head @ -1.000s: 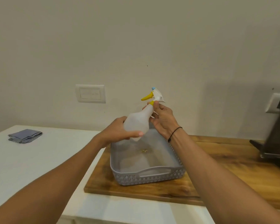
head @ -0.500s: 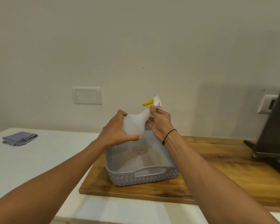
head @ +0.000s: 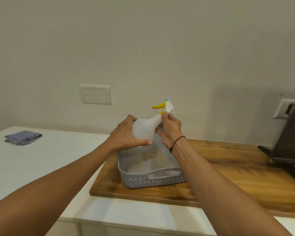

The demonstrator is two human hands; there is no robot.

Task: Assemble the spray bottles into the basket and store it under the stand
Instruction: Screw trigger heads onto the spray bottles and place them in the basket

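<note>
Beige wall, white desk point(head: 46, 160). Spray bottle point(head: 144, 127) held tilted above the gray basket point(head: 152, 180), neck up-right. Left hand point(head: 126, 135) wraps its body; right hand point(head: 170, 128) pinches the yellow collar. Basket directly beneath; nothing visible inside.

White bench point(head: 41, 167) runs along wall. Folded grey cloth point(head: 23, 137) lies on its far left part. Wooden board point(head: 245, 176) lies on bench right half, front edge near bench front. Grey basket point(head: 152, 182) sits on board's left part. Dark stand point(head: 289, 143) rests on board at right, cut off by frame edge.
</note>
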